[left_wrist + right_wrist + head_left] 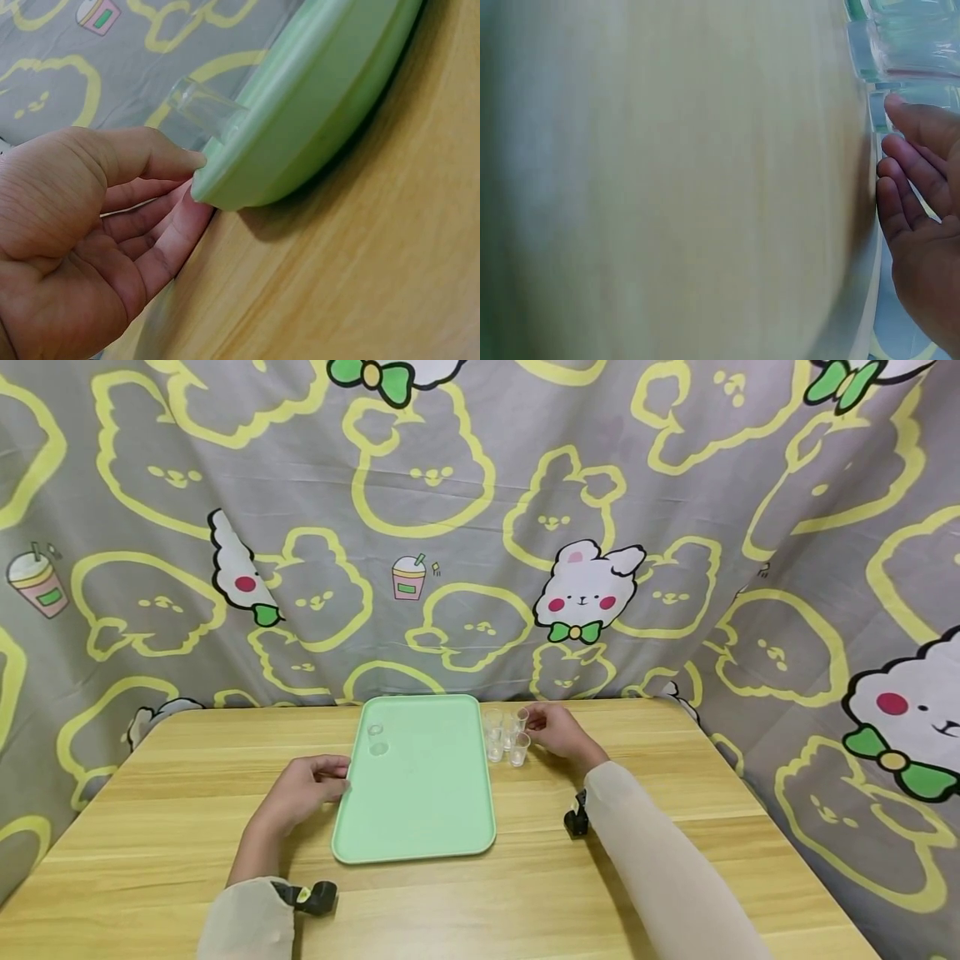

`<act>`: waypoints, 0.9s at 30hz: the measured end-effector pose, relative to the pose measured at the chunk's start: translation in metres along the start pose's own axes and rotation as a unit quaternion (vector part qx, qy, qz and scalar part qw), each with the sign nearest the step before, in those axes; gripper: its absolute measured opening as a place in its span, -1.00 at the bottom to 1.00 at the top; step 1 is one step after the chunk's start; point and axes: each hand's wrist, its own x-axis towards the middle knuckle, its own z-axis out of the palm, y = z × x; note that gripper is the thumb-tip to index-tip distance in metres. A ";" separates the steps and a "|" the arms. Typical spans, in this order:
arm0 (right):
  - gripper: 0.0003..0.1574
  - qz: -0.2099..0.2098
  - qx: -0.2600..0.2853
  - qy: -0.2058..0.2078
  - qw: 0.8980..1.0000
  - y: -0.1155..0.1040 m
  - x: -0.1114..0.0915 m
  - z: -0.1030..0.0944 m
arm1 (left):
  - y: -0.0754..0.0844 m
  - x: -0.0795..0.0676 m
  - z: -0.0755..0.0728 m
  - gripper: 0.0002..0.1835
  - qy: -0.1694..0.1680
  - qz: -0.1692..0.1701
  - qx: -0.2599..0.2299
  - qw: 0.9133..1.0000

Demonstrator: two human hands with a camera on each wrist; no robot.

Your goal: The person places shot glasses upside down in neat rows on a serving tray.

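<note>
A light green tray lies on the table, and my left hand pinches its left rim. In the left wrist view the thumb rests on top of that rim, with the other fingers below it. One small clear cup stands on the tray near its far left corner. Just past the tray's right side, several more clear cups stand close together. My right hand pinches the far right cup of this group; in the right wrist view that cup is partly hidden behind the thumb.
The wooden table extends on both sides of the tray and in front of it. A grey patterned curtain hangs along the table's far edge. Black camera mounts sit at both wrists.
</note>
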 end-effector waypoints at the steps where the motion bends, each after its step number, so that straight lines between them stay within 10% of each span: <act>1: -0.65 0.004 0.002 0.000 1.000 0.000 0.000 0.000 | 0.000 0.000 0.000 -0.57 0.000 0.000 0.000 1.000; 27: -0.72 0.047 0.050 0.009 0.998 0.002 0.000 -0.005 | 0.002 -0.001 0.001 -0.57 0.001 -0.004 -0.001 1.000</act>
